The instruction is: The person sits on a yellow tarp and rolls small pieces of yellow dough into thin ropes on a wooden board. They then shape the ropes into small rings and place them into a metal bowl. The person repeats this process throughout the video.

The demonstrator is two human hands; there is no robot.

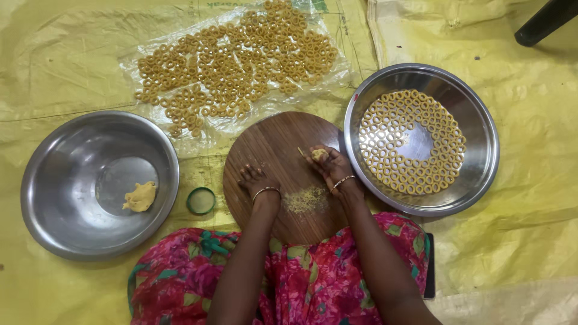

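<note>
My right hand pinches a soft, sticky dough lump over the round wooden board; left hand rests with fingers spread on the board. The dough looks light; best held gently by fingertips.

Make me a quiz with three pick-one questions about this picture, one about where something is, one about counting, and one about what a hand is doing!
1. Where is the yellow dough lump?
A. left bowl
B. right bowl
C. wooden board

2. How many steel bowls are there?
A. one
B. two
C. four

3. What is the right hand doing?
A. resting empty
B. holding a spoon
C. holding a dough bit

Answers: 1 A, it sits inside the left bowl. 2 B, one on each side of the wooden board. 3 C, the dough bit shows in its fingers.
</note>
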